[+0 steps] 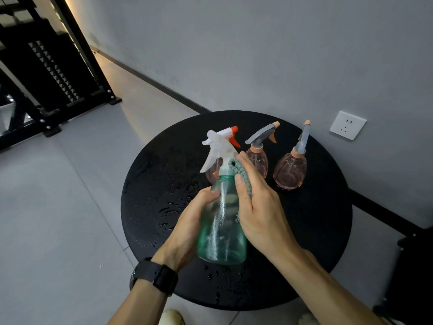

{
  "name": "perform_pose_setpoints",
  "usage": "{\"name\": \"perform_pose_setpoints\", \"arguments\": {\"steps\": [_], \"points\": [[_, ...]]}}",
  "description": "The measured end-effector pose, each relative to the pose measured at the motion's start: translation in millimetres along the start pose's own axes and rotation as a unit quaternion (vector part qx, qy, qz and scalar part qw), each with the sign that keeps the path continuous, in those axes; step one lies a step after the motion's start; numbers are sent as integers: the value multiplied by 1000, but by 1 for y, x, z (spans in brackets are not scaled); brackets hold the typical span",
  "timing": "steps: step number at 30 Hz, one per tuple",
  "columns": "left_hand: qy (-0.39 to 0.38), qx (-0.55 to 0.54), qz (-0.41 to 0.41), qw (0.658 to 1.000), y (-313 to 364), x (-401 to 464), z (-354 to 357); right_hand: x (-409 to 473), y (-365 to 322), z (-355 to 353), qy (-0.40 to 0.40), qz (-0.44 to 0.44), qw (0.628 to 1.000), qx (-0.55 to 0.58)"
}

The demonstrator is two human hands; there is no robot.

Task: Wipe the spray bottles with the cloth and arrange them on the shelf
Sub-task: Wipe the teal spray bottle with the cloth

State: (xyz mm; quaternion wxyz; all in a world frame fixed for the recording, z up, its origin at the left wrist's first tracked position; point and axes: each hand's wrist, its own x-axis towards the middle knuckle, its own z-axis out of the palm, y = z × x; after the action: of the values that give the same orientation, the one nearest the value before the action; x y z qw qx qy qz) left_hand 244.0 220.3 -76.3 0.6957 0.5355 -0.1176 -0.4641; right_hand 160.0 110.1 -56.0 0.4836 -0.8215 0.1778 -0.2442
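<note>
My left hand (187, 227) gripped translucent teal plastic spray bottle (221, 233), held above wet round black desk (311, 233). Right hand (257, 207) pressed grey knitted cloth (243, 175) onto its shoulder. Judged bottle light, stiff, slippery; hold mid-body.

left hand (187, 227) grips green spray bottle (222, 233); right hand (260, 207) presses grey cloth (243, 177) against it.
</note>
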Motion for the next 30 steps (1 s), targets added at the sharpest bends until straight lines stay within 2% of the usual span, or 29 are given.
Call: {"name": "perform_pose_setpoints", "arguments": {"steps": [7, 12, 15, 22, 30], "points": [[-54, 6, 4, 999, -1, -4, 1, 1, -2, -1, -14, -35, 999, -17], [-52, -2, -1, 999, 1, -1, 2, 6, 7, -7, 27, -161, 974, -157], [-64, 10, -18, 998, -1, -2, 2, 11, 7, -10, 47, -201, 960, -191], [-71, 61, -36, 995, -4, -6, 6, 15, 18, -12, -3, -164, 956, -242], [-44, 25, -14, 999, -4, -4, 2, 7, 25, -5, -75, -169, 955, -233]]}}
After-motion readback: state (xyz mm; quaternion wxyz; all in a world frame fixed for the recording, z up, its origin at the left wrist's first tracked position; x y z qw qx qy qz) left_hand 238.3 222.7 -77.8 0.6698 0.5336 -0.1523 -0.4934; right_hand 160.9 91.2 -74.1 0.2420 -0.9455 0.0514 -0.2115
